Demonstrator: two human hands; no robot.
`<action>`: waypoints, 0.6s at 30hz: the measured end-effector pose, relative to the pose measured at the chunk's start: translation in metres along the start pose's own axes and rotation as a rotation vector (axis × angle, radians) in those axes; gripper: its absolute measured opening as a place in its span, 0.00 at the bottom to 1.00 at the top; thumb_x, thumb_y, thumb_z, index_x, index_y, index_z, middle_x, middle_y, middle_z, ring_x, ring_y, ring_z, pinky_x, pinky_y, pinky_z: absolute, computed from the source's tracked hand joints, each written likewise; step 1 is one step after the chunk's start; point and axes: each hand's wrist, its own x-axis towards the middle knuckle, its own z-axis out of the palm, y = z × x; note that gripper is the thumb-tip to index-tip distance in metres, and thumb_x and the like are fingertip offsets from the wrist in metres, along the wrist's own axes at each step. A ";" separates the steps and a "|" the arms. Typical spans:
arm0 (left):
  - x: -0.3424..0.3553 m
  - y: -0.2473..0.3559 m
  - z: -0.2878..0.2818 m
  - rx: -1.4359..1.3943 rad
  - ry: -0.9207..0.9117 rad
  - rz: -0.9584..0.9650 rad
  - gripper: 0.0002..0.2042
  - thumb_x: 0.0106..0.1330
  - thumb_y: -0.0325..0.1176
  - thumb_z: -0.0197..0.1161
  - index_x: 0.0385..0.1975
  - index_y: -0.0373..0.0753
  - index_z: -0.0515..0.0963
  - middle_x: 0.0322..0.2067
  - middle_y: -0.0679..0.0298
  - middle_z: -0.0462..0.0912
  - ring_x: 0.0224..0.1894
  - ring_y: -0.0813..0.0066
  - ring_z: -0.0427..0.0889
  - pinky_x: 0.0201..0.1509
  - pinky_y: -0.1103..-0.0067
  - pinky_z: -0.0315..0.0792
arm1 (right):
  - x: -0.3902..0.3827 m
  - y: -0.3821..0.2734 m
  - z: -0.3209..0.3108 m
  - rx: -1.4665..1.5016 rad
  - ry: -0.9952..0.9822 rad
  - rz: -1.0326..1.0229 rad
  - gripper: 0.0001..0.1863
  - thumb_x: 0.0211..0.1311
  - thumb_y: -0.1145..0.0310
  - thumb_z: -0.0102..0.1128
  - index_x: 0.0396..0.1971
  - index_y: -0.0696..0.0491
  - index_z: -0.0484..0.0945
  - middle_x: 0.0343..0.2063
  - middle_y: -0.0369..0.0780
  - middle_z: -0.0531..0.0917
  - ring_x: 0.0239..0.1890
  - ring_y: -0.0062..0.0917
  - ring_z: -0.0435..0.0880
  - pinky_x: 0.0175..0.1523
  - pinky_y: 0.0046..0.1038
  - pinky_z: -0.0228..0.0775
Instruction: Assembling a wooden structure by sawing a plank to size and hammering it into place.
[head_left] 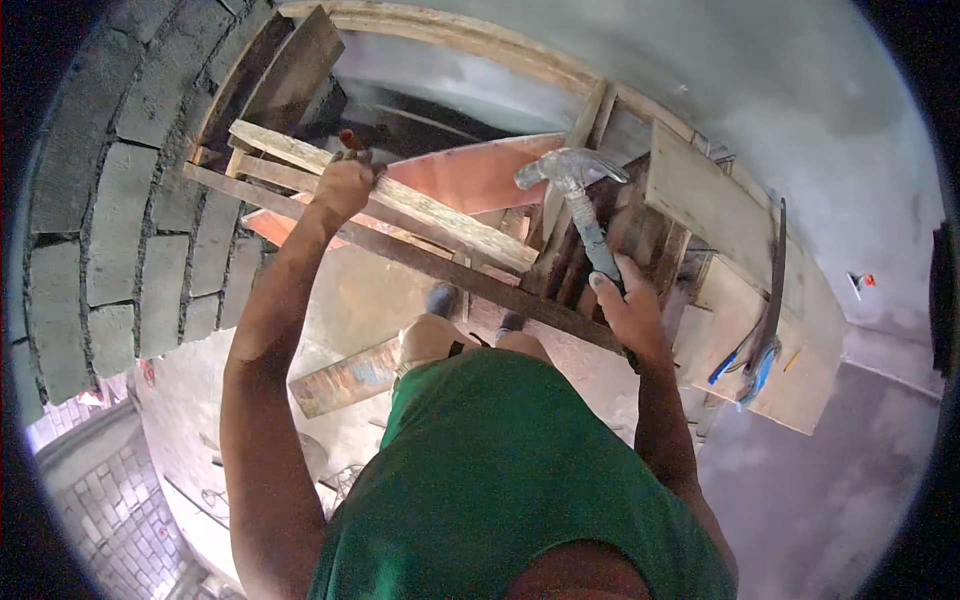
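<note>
My right hand (630, 305) is closed round the grey handle of a claw hammer (575, 170). The hammer's head is raised over the wooden frame, its claw pointing right. My left hand (345, 187) grips a pale wooden batten (450, 224) that lies slantwise across the frame; its fingertips are partly hidden behind the wood. A small reddish-brown piece (348, 138) stands up just beyond those fingers; I cannot make out what it is. Nearer to me, a darker wooden rail (420, 258) runs roughly parallel to the batten. An orange-brown sheet (470, 172) shows behind the batten.
A grey block wall (125, 220) rises on the left, with a plastered wall (800, 90) on the far right side. On the plywood panel (775, 375) at right lie a long dark blade with a blue handle (762, 370), and a pencil (793, 361). A stained board (345, 378) lies on the floor.
</note>
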 end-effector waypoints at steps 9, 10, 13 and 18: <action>-0.009 -0.005 0.001 -0.056 0.032 -0.114 0.07 0.57 0.30 0.55 0.29 0.39 0.81 0.28 0.56 0.84 0.34 0.59 0.83 0.44 0.68 0.75 | -0.021 0.005 -0.005 -0.109 -0.041 0.008 0.23 0.62 0.58 0.60 0.52 0.57 0.73 0.41 0.51 0.81 0.44 0.44 0.81 0.50 0.38 0.72; -0.008 -0.009 0.002 -0.037 0.019 -0.063 0.07 0.57 0.30 0.56 0.29 0.39 0.81 0.27 0.56 0.84 0.33 0.59 0.83 0.42 0.68 0.75 | -0.029 0.008 -0.014 -0.157 -0.039 -0.105 0.23 0.61 0.58 0.62 0.51 0.56 0.74 0.42 0.51 0.81 0.44 0.44 0.81 0.51 0.38 0.72; 0.004 -0.006 -0.015 -0.054 0.000 -0.028 0.06 0.56 0.29 0.56 0.28 0.38 0.81 0.27 0.55 0.83 0.33 0.59 0.84 0.40 0.67 0.76 | -0.051 0.043 -0.024 -0.334 -0.142 -0.209 0.23 0.57 0.58 0.64 0.49 0.55 0.75 0.43 0.51 0.81 0.45 0.45 0.82 0.51 0.38 0.73; 0.002 -0.006 -0.009 -0.028 0.010 -0.063 0.06 0.58 0.28 0.56 0.28 0.38 0.81 0.27 0.55 0.84 0.32 0.60 0.85 0.38 0.69 0.77 | -0.041 0.038 0.004 -0.697 -0.257 -0.206 0.20 0.54 0.59 0.64 0.48 0.45 0.79 0.37 0.42 0.84 0.37 0.42 0.83 0.42 0.42 0.74</action>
